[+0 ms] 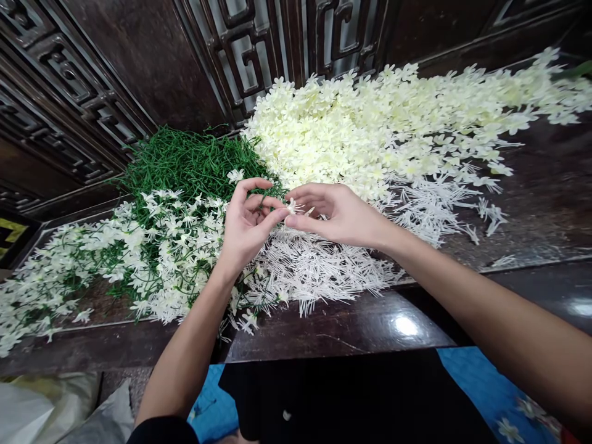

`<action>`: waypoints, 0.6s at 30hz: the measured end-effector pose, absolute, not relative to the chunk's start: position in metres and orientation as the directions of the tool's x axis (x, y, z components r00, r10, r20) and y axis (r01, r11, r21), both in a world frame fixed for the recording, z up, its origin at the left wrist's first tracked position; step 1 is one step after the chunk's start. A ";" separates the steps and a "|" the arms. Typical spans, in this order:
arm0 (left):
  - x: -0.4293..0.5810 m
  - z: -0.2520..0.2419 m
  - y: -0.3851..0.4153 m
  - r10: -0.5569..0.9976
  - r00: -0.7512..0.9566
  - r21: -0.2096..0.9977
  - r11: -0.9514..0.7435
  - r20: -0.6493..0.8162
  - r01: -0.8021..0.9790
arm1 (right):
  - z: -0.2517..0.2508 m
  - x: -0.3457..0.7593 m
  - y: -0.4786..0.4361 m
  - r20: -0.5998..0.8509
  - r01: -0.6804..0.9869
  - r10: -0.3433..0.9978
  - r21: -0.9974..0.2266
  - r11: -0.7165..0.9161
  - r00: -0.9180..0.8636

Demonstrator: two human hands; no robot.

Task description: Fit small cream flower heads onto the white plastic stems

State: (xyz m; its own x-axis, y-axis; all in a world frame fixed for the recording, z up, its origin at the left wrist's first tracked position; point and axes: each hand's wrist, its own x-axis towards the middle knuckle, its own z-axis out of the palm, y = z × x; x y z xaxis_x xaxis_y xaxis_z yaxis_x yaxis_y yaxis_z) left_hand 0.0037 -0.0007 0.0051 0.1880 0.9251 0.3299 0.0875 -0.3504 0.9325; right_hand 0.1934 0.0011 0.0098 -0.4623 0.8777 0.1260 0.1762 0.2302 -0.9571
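Note:
My left hand (247,225) and my right hand (345,216) meet over the middle of the bench, fingertips almost touching. Between them is a small white artificial flower (292,207). The thumb and fingers of my left hand are closed on its thin green stem, which is partly hidden. My right hand pinches at the flower's white petals. Under my hands spreads a heap of white stamen pieces (319,271). Behind lie a pile of green plastic stems (194,160) and a large pile of pale yellow-white petals (333,132). Assembled white flowers (173,246) are heaped beside my left forearm.
The dark wooden bench (342,330) has a glossy front edge. A carved wooden lattice back (245,49) rises behind the piles. Pale sacks (50,407) stand at the lower left. Blue material (476,382) shows below, on both sides of my black clothing.

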 end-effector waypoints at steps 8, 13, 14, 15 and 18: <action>0.005 0.004 -0.004 0.933 0.207 0.939 -0.322 0.294 0.123 | 0.008 0.195 0.001 0.231 0.102 0.891 -0.951 0.292 -0.390; 0.004 0.004 -0.003 0.921 0.215 0.887 -0.377 0.326 0.268 | 0.012 0.198 0.003 0.202 0.092 0.910 -0.964 0.250 -0.361; 0.004 0.004 -0.003 0.915 0.230 0.873 -0.390 0.332 0.292 | 0.012 0.198 0.003 0.203 0.084 0.909 -0.965 0.249 -0.364; 0.004 0.005 -0.002 0.910 0.242 0.862 -0.402 0.337 0.311 | 0.012 0.198 0.003 0.205 0.078 0.906 -0.965 0.250 -0.370; 0.004 0.005 -0.002 0.904 0.226 0.853 -0.420 0.362 0.310 | 0.011 0.199 0.003 0.207 0.074 0.894 -0.964 0.256 -0.397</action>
